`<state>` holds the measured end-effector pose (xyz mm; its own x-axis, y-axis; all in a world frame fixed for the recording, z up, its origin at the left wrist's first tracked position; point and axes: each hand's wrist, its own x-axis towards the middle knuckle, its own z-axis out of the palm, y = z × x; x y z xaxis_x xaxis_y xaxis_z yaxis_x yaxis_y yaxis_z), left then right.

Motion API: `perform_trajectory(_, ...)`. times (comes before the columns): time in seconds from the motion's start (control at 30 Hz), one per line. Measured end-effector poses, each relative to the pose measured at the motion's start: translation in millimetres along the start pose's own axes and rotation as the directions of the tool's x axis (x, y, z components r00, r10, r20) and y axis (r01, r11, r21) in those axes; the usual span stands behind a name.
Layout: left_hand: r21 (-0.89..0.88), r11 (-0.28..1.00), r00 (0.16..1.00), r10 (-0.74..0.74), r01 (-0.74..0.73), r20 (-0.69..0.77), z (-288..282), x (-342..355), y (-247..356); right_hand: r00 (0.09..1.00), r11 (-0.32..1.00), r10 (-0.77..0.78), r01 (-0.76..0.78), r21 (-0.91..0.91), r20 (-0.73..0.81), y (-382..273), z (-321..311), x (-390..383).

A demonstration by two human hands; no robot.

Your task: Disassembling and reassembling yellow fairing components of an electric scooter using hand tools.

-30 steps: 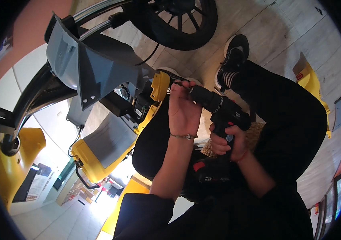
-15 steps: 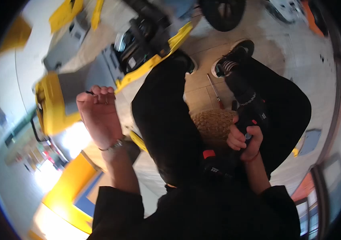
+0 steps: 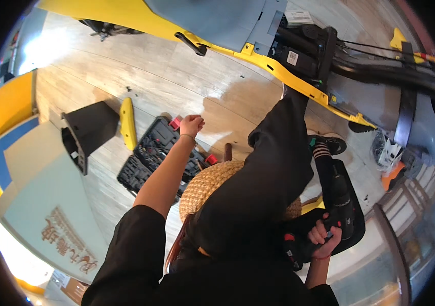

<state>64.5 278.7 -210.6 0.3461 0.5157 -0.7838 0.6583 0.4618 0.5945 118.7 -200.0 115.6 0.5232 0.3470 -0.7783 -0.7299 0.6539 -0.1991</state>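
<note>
My right hand (image 3: pixel 325 235) is wrapped around the grip of a black cordless drill (image 3: pixel 344 217) with red accents, held low beside my right leg. My left hand (image 3: pixel 192 125) is stretched out to the left, its fingers curled closed. Whatever may be in those fingers is too small or hidden to make out. Below that hand and forearm lies an open black tool case (image 3: pixel 152 146) on the floor, with tools in its moulded slots and red pieces at its edge. My left forearm hides part of the case.
I sit on a woven stool (image 3: pixel 204 188). A yellow and grey vehicle body (image 3: pixel 212 30) with exposed black parts spans the far side. A black bin-like box (image 3: pixel 92 130) and a yellow panel piece (image 3: pixel 127 124) lie left of the case. A carton-like board (image 3: pixel 44 199) stands at left.
The view has swung left, bringing the tool case into sight. My left hand, earlier raised palm-up with a small dark thing at its fingers, now reaches over the case. My right hand keeps the drill.
</note>
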Motion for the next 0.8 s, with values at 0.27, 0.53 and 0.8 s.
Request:
perform_trajectory(0.27, 0.603, 0.780, 0.982, 0.186, -0.167, 0.031, 91.8, 92.6, -26.3, 0.962, 0.989, 0.076, -0.106, -0.101, -0.263, -1.9, 39.4, 36.5)
perform_trajectory(0.53, 0.783, 0.594, 0.952, 0.305, -0.182, -0.010, 149.8, 104.4, 7.8, 0.882, 0.988, 0.059, -0.120, -0.101, -0.468, 14.3, 51.9, 32.9)
perform_trajectory(0.8, 0.829, -0.020, 0.770, 0.359, -0.559, 0.527, 202.9, 144.3, 39.4, 0.838, 0.986, 0.119, -0.163, -0.036, -0.533, 23.6, 49.6, 26.6)
